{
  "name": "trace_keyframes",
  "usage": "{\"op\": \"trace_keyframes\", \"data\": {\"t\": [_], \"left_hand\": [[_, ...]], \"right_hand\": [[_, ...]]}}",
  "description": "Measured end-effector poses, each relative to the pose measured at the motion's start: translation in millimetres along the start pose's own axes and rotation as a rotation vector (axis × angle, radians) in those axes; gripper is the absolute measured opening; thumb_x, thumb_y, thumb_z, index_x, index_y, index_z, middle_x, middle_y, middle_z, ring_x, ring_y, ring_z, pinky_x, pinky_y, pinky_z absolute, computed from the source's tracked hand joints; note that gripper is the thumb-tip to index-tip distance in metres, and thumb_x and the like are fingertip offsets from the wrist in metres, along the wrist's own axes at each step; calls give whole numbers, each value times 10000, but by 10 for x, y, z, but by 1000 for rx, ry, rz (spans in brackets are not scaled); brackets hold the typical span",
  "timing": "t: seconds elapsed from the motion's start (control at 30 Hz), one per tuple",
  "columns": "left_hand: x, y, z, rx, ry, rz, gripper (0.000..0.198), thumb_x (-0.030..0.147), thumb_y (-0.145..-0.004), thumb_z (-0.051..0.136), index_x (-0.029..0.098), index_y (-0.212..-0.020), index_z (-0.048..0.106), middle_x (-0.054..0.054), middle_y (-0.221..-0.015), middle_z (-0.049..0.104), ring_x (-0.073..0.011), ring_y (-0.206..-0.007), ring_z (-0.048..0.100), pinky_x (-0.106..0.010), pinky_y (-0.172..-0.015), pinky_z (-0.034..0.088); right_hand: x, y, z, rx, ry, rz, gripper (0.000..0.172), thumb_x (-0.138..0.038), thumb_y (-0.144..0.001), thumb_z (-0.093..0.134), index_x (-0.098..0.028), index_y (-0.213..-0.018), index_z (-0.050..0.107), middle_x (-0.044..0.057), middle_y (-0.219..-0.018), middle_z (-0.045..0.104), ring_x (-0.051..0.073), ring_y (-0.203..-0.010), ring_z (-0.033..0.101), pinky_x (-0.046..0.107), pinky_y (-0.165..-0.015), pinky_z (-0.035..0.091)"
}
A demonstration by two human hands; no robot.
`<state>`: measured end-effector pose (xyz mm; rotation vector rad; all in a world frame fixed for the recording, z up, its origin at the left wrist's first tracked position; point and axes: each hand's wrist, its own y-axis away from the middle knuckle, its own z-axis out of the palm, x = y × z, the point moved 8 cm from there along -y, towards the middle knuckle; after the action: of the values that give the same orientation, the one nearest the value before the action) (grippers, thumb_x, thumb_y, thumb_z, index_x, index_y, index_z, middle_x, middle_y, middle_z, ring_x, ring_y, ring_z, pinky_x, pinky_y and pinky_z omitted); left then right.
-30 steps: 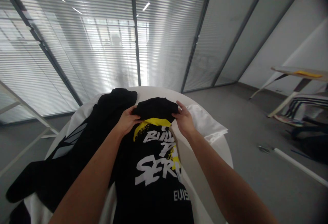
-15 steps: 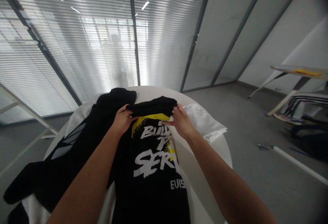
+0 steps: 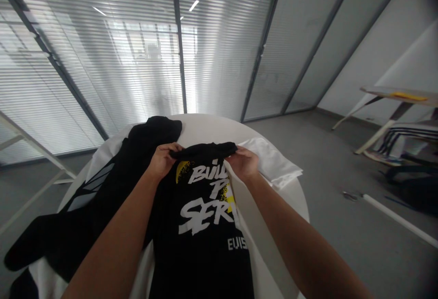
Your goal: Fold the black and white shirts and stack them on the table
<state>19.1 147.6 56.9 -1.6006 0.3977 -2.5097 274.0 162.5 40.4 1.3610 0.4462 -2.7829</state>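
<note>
A black T-shirt [image 3: 201, 226] with white and yellow lettering lies lengthwise on a round white table [image 3: 208, 128]. My left hand [image 3: 162, 160] pinches the left end of its far folded edge. My right hand [image 3: 243, 162] grips the right end of that same edge. Both hands hold the fold a little above the print, over the yellow patch.
A second black garment [image 3: 102, 189] with grey stripes sprawls over the table's left half. A folded white cloth [image 3: 273, 164] lies at the right rim. Glass walls with blinds stand behind. A desk [image 3: 400, 96] and floor clutter are at the far right.
Both hands have drawn the far edge of the T-shirt toward me, so the fold now covers more of the yellow patch and the top of the lettering.
</note>
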Motion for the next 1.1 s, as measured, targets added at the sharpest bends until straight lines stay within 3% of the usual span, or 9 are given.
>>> {"op": "trace_keyframes", "data": {"t": [0.13, 0.2, 0.33, 0.47, 0.63, 0.8, 0.93, 1.0, 1.1], "left_hand": [[37, 46, 102, -183, -162, -7, 140, 157, -531, 541, 168, -409, 610, -94, -632, 618, -261, -800, 636, -426, -814, 502], [35, 56, 97, -208, -194, -27, 184, 216, -572, 532, 173, -418, 622, -126, -647, 644, -290, -827, 637, -465, -846, 488], [-64, 16, -100, -14, -274, -141, 221, 280, -642, 525, 166, -630, 713, -120, -837, 692, -256, -843, 631, -369, -703, 500], [-124, -8, -300, 197, -684, -235, 193, 338, -691, 602, 188, -763, 698, -78, -843, 678, -192, -711, 601, -271, -569, 425], [-148, -15, -339, 211, -1155, -307, 211, 410, -702, 642, 199, -696, 646, -80, -752, 686, -240, -729, 612, -315, -693, 430], [-269, -35, -323, 71, -1135, -270, 265, 438, -643, 706, 202, -763, 691, -113, -856, 718, -280, -822, 640, -340, -806, 431], [-305, -55, -355, 32, -1138, -228, 288, 437, -652, 710, 206, -824, 712, -128, -940, 719, -293, -880, 647, -354, -850, 429], [-311, -61, -392, 70, -1162, -238, 305, 434, -637, 725, 197, -828, 707, -138, -952, 719, -304, -905, 653, -358, -860, 430], [-312, -63, -448, 165, -1209, -256, 293, 442, -630, 725, 192, -779, 686, -151, -935, 724, -335, -968, 652, -365, -875, 425]], "right_hand": [[-53, 30, 14, -6, 181, -86, 208, -294, -639, 514, -254, -435, 523, 47, -555, 525, 269, -850, 605, 524, -931, 442], [-64, 34, -6, 27, 326, -115, 253, -312, -674, 485, -261, -426, 485, 45, -531, 475, 263, -821, 597, 520, -920, 446], [12, -8, -72, 57, 585, -70, 168, -303, -695, 502, -224, -577, 593, 56, -711, 606, 253, -868, 606, 428, -833, 479], [60, -16, -89, 95, 1077, -25, 207, -230, -674, 553, -194, -825, 689, 40, -843, 648, 199, -821, 591, 346, -815, 469], [83, 143, 175, -132, 1580, -20, 342, -288, -752, 629, -194, -1074, 695, 98, -1067, 610, 226, -1030, 557, 373, -989, 393], [124, 415, 292, -553, 1658, 130, 765, -354, -629, 797, -354, -1353, 549, 96, -1403, 455, 330, -1288, 404, 463, -1057, 330], [41, 505, 327, -730, 1602, 204, 562, -266, -647, 785, -408, -1180, 677, 13, -1447, 453, 325, -1360, 347, 459, -1098, 289], [3, 467, 363, -724, 1517, 190, 396, -241, -718, 725, -371, -1092, 725, 11, -1354, 552, 286, -1320, 415, 420, -1088, 316], [-46, 283, 307, -475, 1410, 108, 279, -333, -872, 577, -288, -1113, 710, 52, -1199, 652, 242, -1173, 550, 379, -1024, 387]]}}
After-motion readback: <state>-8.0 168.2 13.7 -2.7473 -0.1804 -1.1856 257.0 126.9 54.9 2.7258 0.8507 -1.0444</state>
